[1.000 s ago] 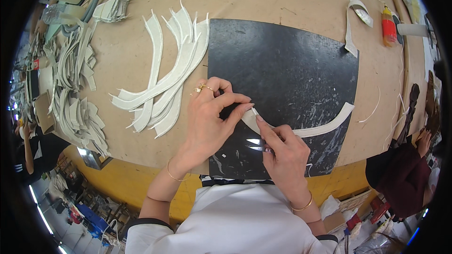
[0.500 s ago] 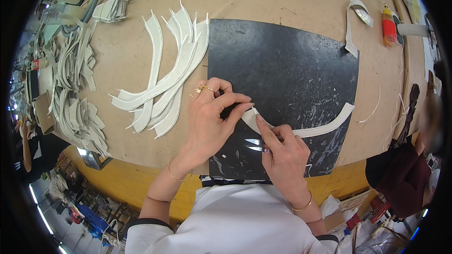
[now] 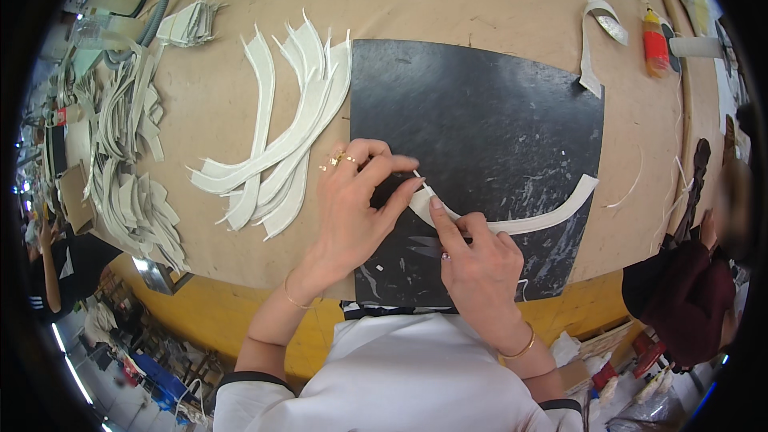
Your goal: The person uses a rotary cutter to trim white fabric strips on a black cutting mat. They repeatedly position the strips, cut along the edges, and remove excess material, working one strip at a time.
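A curved off-white fabric strip (image 3: 546,221) lies across the black mat (image 3: 480,104), its right end curling upward. At its left end, my left hand (image 3: 348,208) pinches a thin white cord (image 3: 422,178) between thumb and fingertips. My right hand (image 3: 484,276) presses the strip near that end with its index finger. Tucked in the same hand is a pair of thread snips (image 3: 426,245), blades pointing left over the mat; their handle is hidden under the fingers.
Several similar curved strips (image 3: 276,148) lie crossed left of the mat. Bundles of strips (image 3: 120,112) fill the table's left side. A silvery ribbon (image 3: 590,48) touches the mat's far right corner, with a red bottle (image 3: 655,46) beyond. A person in dark red (image 3: 688,304) is at the right.
The cord now shows stretched between my left fingertips and the strip's end. My left hand has shifted slightly up and left. The snips' blades look darker and flatter.
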### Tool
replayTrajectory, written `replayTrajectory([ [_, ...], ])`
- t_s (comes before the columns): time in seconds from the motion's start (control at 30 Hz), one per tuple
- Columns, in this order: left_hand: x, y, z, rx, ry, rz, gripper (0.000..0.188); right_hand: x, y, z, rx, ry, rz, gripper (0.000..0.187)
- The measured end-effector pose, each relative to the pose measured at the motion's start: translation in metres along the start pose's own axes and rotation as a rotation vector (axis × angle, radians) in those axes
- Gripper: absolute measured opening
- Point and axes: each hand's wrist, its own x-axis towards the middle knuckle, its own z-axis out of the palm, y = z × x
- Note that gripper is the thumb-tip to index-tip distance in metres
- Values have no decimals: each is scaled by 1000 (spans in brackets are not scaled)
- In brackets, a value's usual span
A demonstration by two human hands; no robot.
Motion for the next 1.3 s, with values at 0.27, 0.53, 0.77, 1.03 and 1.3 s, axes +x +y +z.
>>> replayTrajectory([
  [0.27, -33, -3, -13, 438, -289, 486, 47, 0, 0, -3, 2, -44, 59, 53],
  [0.53, -72, 14, -21, 611, -485, 340, 55, -13, -3, -19, 426, -5, 340, 18],
  [0.77, -84, 18, -13, 567, -461, 285, 56, -6, -5, -21, 475, -154, 407, 14],
  [1.03, -79, 14, -15, 555, -477, 296, 61, 8, -7, -23, 409, -222, 452, 18],
  [1.3, -79, 16, -14, 559, -461, 291, 51, 23, -9, -12, 428, -160, 467, 18],
])
